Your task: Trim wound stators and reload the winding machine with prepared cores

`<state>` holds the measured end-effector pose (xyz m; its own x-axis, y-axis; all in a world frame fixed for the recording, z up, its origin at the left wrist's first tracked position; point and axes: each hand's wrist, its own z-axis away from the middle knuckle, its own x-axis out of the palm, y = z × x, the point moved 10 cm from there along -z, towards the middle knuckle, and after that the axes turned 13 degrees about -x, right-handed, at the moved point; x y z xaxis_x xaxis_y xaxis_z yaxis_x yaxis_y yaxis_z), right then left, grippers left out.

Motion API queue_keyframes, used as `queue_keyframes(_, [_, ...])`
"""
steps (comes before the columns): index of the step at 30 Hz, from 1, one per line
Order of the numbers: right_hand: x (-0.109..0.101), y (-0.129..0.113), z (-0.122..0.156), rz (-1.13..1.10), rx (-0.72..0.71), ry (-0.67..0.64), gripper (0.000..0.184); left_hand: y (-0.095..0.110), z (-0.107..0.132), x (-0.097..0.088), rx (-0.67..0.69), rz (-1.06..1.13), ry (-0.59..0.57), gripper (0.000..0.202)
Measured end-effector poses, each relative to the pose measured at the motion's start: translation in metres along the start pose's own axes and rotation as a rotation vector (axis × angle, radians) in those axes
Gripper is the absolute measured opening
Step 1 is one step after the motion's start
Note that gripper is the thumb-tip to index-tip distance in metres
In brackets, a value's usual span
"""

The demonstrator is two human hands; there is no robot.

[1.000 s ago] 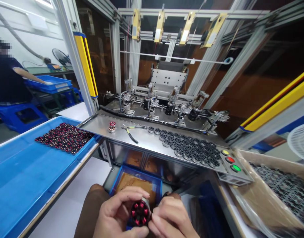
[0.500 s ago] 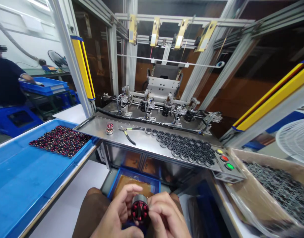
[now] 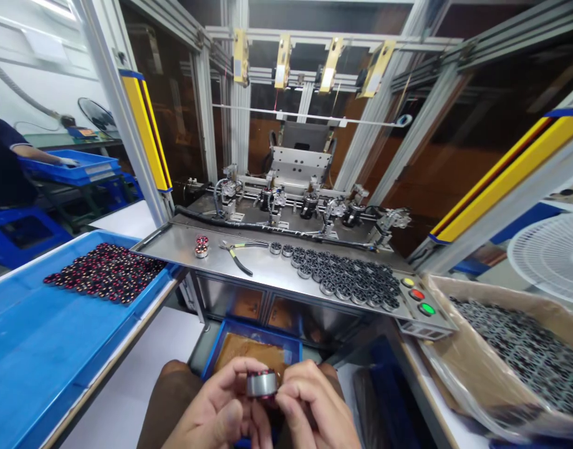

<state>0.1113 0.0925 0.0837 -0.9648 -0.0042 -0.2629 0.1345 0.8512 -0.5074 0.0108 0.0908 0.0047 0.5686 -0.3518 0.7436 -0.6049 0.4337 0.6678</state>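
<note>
Low in the view, over my lap, both hands hold one small round motor stator (image 3: pixel 262 383). Its grey metal side faces me and a sliver of red winding shows at the top. My left hand (image 3: pixel 216 411) curls round it from the left, fingers closed on it. From the right, my right hand (image 3: pixel 314 408) pinches the same part with thumb and fingers.
A steel shelf (image 3: pixel 183 240) carries two wound stators (image 3: pixel 201 247), pliers (image 3: pixel 237 254) and several bare black cores (image 3: pixel 346 277). A blue tray (image 3: pixel 43 349) at left holds wound stators (image 3: pixel 103 280). A cardboard box of cores (image 3: pixel 524 349) stands at right, with buttons (image 3: pixel 416 294) beside it. Another person (image 3: pixel 5 162) works far left.
The stator has turned in my hands: its red wound face pointed at me, now its grey side does. The camera has swung a little to the right.
</note>
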Motion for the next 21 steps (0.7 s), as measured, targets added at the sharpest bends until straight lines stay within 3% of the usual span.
queue_keyframes(7, [0.002, 0.008, -0.003, -0.047, 0.077, -0.068, 0.013, 0.027, 0.013, -0.001, 0.145, -0.109, 0.144, 0.022])
queue_keyframes(11, [0.000, -0.001, -0.014, -0.053, 0.010, -0.081, 0.017, 0.032, 0.015, -0.007, 0.187, -0.073, 0.202, 0.030])
queue_keyframes(14, [0.003, -0.013, -0.015, -0.006, -0.113, -0.137, 0.018, 0.023, 0.009, -0.013, 0.105, -0.046, 0.244, 0.044])
queue_keyframes(16, [0.007, -0.015, -0.010, 0.035, -0.157, -0.167, 0.017, 0.008, 0.003, -0.010, -0.030, -0.066, 0.205, 0.041])
queue_keyframes(18, [0.002, -0.014, -0.005, 0.089, -0.164, -0.084, 0.019, -0.004, 0.000, -0.003, -0.122, -0.083, 0.141, 0.034])
queue_keyframes(21, [-0.007, -0.012, -0.001, 0.130, -0.131, 0.049, 0.025, -0.003, 0.000, 0.000, -0.068, -0.093, 0.121, 0.032])
